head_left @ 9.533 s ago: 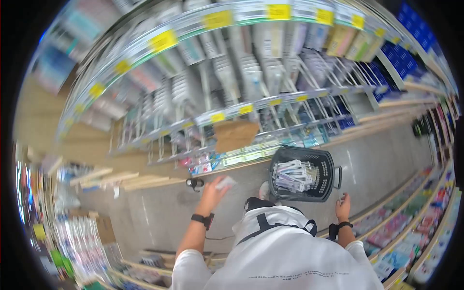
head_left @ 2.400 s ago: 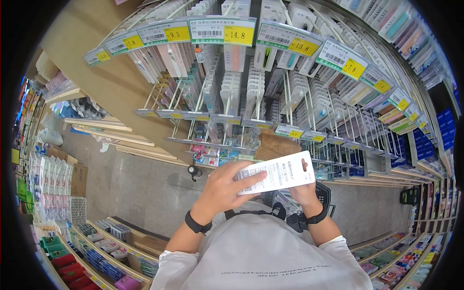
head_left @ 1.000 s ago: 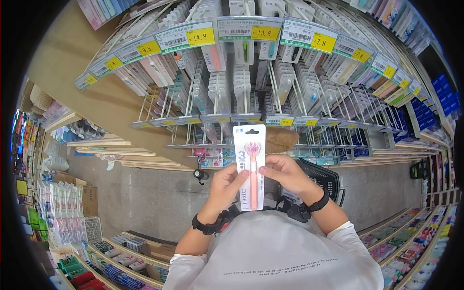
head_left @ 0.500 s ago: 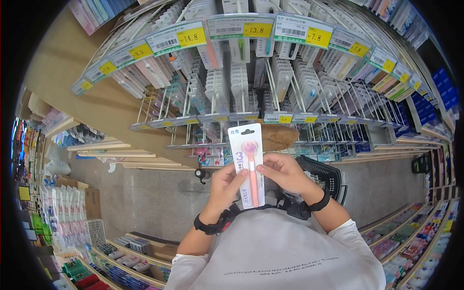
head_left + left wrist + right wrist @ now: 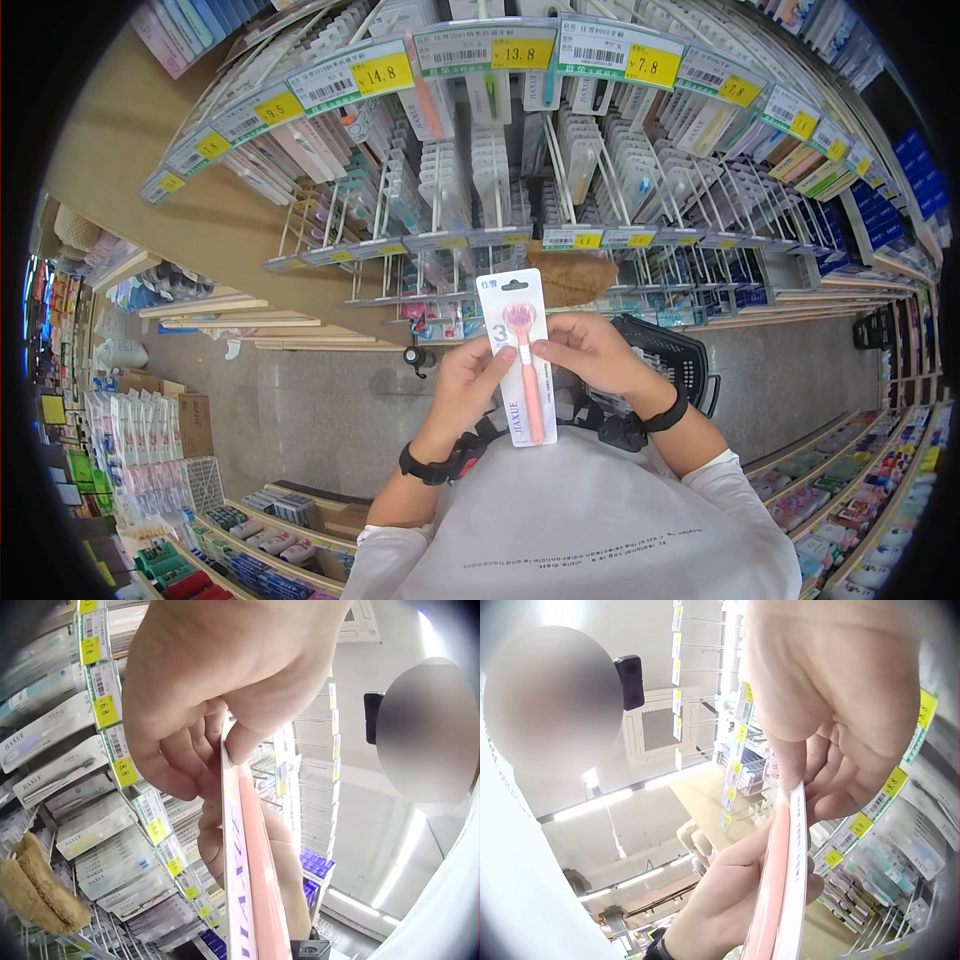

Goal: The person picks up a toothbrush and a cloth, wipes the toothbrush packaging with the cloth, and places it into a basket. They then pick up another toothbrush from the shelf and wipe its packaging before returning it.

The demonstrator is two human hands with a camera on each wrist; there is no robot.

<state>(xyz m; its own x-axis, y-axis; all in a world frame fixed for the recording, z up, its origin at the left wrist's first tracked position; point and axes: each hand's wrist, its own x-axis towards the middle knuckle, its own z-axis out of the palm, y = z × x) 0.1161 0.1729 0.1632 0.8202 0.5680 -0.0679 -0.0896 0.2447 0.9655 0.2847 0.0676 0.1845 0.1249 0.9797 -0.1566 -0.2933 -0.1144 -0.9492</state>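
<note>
Toothbrush pack (image 5: 526,372) — back hidden, fine print (image 5: 548,384) seemingly blurred.

The display rack (image 5: 480,238) has many metal hooks (image 5: 558,168), and on these hooks toothbrush packs (image 5: 490,165) hang in close rows. A brown object (image 5: 572,279) rests at its lower part. On the grey floor (image 5: 300,400) stands a black basket (image 5: 690,362), near the rack.

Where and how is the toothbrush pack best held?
Probably by its long side edges, coming in from left and right, thumbs on the front and fingers behind. The pack is a thin, flat card with its front towards the person, and the brush stands proud along it, leaving flat margins to pinch. The left grip and right grip hold it so.
</note>
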